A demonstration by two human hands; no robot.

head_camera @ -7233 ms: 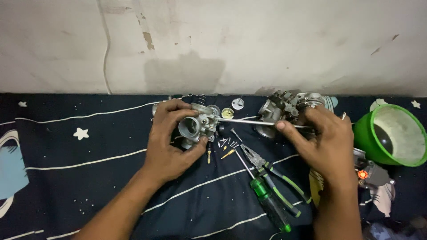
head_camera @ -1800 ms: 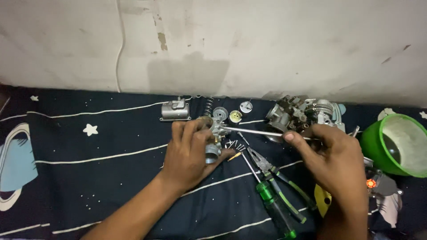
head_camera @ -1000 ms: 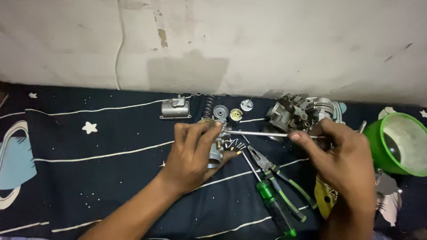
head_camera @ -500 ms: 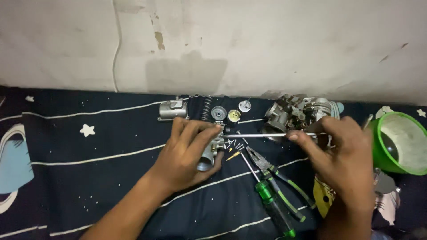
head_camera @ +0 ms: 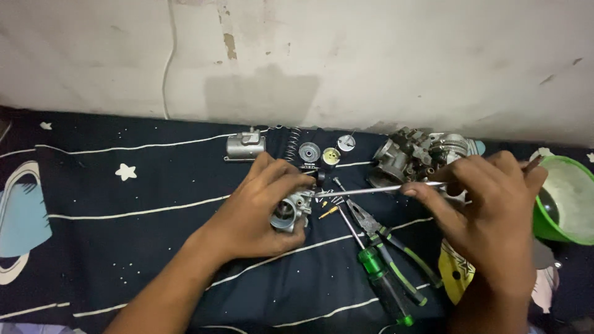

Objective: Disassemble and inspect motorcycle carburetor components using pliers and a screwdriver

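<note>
Dark star-print cloth (head_camera: 124, 260) underneath; green bowl (head_camera: 566, 201) far right. Bigger carb assy (head_camera: 411, 162) behind. Left hand (head_camera: 257, 213) grips small carb body (head_camera: 289, 213) at centre. Right hand (head_camera: 489, 213) pinches thin metal rod (head_camera: 371, 190), tip at body. Pliers (head_camera: 387, 238), green screwdriver (head_camera: 377, 272) just beside; spring (head_camera: 291, 143), caps near.

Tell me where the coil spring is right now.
In the head view the coil spring lies near the wall, left of centre, between the small metal cover and the round metal disc.
</note>
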